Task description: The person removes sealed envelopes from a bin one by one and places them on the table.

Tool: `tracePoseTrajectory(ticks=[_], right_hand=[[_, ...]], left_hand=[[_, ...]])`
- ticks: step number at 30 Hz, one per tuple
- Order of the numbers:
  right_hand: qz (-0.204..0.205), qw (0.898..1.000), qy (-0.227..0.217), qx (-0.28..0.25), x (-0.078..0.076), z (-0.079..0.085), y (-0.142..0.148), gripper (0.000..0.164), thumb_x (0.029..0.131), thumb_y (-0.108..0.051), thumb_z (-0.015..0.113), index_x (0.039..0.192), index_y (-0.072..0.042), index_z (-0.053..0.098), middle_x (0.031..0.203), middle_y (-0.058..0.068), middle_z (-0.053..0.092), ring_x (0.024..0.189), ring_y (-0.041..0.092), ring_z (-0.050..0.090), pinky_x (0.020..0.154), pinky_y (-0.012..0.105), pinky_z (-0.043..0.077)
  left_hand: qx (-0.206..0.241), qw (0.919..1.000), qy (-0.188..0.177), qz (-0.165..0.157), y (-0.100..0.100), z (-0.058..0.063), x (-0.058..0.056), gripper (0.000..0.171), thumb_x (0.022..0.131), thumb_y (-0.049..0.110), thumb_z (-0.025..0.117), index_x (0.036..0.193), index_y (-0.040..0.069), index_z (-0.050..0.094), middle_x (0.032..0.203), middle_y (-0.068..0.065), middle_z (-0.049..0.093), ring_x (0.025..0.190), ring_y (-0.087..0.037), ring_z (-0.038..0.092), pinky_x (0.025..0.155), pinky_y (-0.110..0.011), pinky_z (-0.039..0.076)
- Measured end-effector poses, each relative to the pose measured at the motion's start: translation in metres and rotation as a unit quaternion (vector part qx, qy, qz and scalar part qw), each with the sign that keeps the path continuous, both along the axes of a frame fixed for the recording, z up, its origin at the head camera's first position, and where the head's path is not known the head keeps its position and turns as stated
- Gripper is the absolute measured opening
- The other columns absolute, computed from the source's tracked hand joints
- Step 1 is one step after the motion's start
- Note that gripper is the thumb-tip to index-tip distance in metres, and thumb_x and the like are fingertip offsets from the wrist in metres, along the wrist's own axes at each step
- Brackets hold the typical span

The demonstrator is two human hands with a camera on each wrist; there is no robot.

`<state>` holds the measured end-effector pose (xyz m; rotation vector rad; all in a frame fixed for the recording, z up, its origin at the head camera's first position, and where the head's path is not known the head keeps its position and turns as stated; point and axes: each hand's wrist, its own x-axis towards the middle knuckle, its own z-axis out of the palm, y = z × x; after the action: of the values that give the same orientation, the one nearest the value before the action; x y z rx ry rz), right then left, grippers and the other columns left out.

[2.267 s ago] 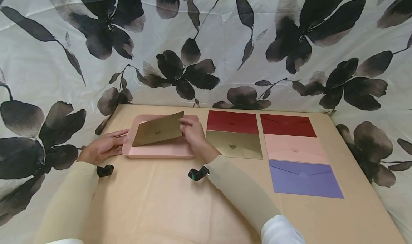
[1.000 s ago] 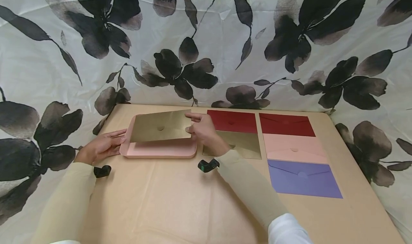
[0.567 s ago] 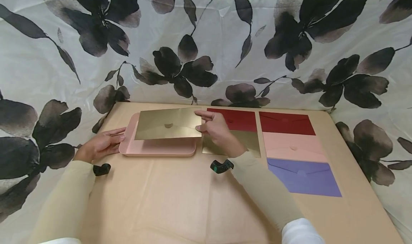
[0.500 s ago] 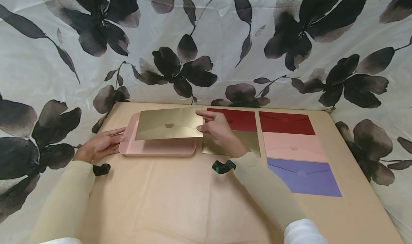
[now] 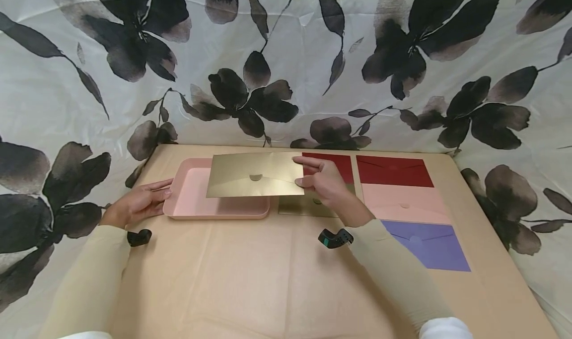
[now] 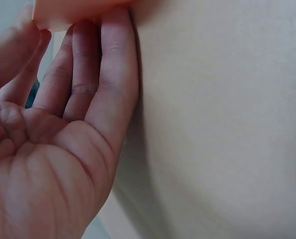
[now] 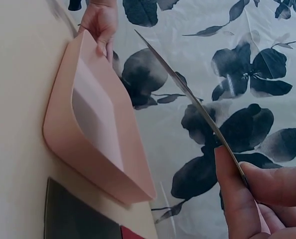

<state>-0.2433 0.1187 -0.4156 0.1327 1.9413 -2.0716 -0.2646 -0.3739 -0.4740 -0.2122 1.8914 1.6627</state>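
Note:
My right hand (image 5: 323, 182) pinches the right edge of a gold envelope (image 5: 250, 170) between thumb and fingers. The envelope is held up over the right part of a shallow pink tray (image 5: 187, 190), overlapping its right rim in the head view. Edge-on in the right wrist view, the envelope (image 7: 188, 97) stands apart from the tray (image 7: 88, 159). My left hand (image 5: 140, 205) lies against the tray's left side, fingers fairly straight and touching its wall. Under the held envelope, a second gold envelope (image 5: 292, 207) lies on the table, partly hidden.
Behind the second gold envelope lies a red one (image 5: 332, 164). Another column to the right has a red envelope (image 5: 395, 171), a pink one (image 5: 404, 200) and a purple one (image 5: 431, 244). A floral cloth (image 5: 313, 81) hangs behind the tan table (image 5: 232, 274).
My right hand has moved right with the gold envelope, lifting it from inside the tray to above its right side and levelling it. My left hand stays at the tray's left side.

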Motion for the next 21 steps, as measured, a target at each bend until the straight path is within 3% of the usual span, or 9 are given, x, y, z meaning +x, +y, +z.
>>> tracePoseTrajectory(ticks=[4,8,11,21], right_hand=[[0.010,1.000,0.000,-0.001,0.004,-0.004,0.015,0.061,0.092,0.012,0.066,0.147,-0.015,0.062,0.160,0.008,0.048,0.105,0.021,0.063,0.073,0.021,0.059],[0.016,1.000,0.004,-0.012,0.008,-0.008,0.030,0.062,0.093,0.012,0.064,0.150,-0.011,0.058,0.166,0.009,0.039,0.131,0.023,0.051,0.069,0.018,0.054],[0.020,1.000,0.007,-0.022,0.011,-0.011,0.040,0.064,0.093,0.014,0.061,0.153,-0.007,0.053,0.169,0.011,0.032,0.152,0.027,0.032,0.072,0.018,0.057],[0.038,0.999,0.008,-0.008,0.025,-0.026,0.060,0.064,0.094,0.013,0.060,0.155,-0.002,0.047,0.172,0.014,0.027,0.162,0.033,0.016,0.079,0.020,0.059]], left_hand=[[-0.004,1.0000,0.001,0.001,0.000,0.000,-0.002,0.081,0.107,0.022,0.058,0.168,0.013,0.005,0.108,0.025,0.072,0.097,-0.002,0.069,0.085,-0.024,0.060],[-0.003,1.0000,0.005,0.000,0.001,0.000,-0.006,0.080,0.108,0.023,0.057,0.168,0.014,0.005,0.108,0.026,0.071,0.098,-0.001,0.069,0.085,-0.023,0.060],[0.000,1.0000,0.004,0.000,0.002,0.001,-0.007,0.080,0.108,0.023,0.057,0.168,0.015,0.006,0.108,0.024,0.071,0.097,-0.001,0.069,0.085,-0.023,0.060],[0.010,0.9999,0.004,-0.002,0.000,0.000,-0.001,0.080,0.108,0.021,0.056,0.168,0.012,0.004,0.110,0.024,0.072,0.101,-0.002,0.070,0.087,-0.025,0.060]])
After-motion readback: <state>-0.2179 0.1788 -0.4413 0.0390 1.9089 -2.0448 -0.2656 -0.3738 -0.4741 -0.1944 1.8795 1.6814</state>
